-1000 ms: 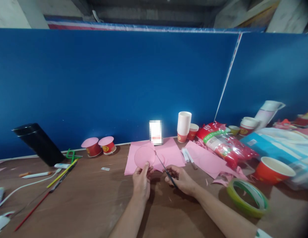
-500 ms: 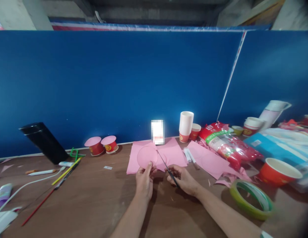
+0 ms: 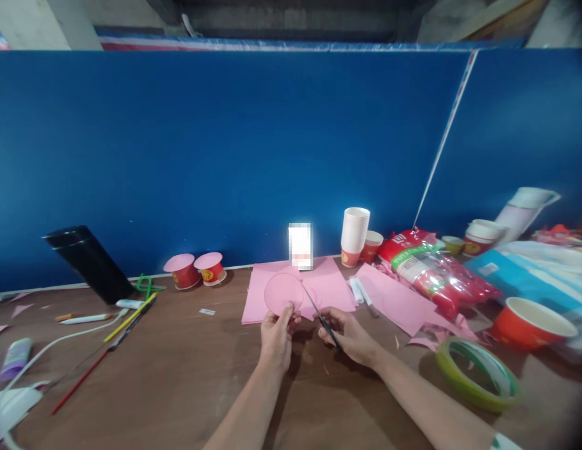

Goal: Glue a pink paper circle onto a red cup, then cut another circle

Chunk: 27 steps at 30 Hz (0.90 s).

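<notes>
My left hand (image 3: pixel 277 337) pinches the lower edge of a round pink paper disc (image 3: pixel 282 294), thumb on top. In my right hand (image 3: pixel 349 337) are scissors (image 3: pixel 326 325) with dark handles, their blades pointing up and left to the right edge of the disc. Whether the blades touch the paper is hard to tell. Behind the disc lie pink paper sheets (image 3: pixel 255 281) on the brown table (image 3: pixel 178 375). A bright upright panel (image 3: pixel 301 240), blurred out, stands at the back of the sheets.
Two red cups (image 3: pixel 185 275) with pink tops stand back left, near a black cylinder (image 3: pixel 91 265). Stacked paper cups (image 3: pixel 355 231), a red plastic package (image 3: pixel 429 269), an orange-red cup (image 3: pixel 529 325) and a tape roll (image 3: pixel 476 375) occupy the right. A blue partition (image 3: pixel 225 144) rises behind.
The view has shifted slightly, so the table things sit a little further right. Both hands keep hold of the disc and the scissors, with almost no movement between them.
</notes>
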{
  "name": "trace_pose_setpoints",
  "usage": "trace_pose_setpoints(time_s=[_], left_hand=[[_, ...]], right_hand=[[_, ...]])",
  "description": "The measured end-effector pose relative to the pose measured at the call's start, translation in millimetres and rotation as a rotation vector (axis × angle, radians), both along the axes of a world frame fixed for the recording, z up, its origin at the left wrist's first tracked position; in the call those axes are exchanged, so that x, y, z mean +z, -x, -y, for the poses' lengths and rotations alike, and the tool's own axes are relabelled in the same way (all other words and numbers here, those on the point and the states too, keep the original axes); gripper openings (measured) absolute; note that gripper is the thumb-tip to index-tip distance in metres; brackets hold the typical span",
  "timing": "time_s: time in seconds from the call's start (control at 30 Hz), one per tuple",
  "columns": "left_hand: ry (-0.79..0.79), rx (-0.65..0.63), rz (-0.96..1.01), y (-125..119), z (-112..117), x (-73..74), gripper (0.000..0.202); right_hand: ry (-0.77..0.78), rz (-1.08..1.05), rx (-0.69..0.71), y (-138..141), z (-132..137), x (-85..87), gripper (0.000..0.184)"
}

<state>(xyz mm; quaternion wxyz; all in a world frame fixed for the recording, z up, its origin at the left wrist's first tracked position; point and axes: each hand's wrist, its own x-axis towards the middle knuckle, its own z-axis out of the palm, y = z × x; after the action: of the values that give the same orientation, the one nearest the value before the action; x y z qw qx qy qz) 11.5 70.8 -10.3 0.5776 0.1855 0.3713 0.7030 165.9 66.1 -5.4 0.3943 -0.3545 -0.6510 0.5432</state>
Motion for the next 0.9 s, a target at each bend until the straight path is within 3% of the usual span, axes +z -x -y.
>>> trace_pose_setpoints(time_s=[0.57, 0.9], left_hand=[[-0.013, 0.008, 0.025, 1.1, 2.2, 3.9, 0.021], [0.001, -0.022, -0.061, -2.0, 3.7, 2.2, 0.023]], right_hand=[[0.015, -0.005, 0.004, 0.4, -1.2, -4.6, 0.03], [0.006, 0.006, -0.017, 0.8, -0.2, -2.8, 0.03]])
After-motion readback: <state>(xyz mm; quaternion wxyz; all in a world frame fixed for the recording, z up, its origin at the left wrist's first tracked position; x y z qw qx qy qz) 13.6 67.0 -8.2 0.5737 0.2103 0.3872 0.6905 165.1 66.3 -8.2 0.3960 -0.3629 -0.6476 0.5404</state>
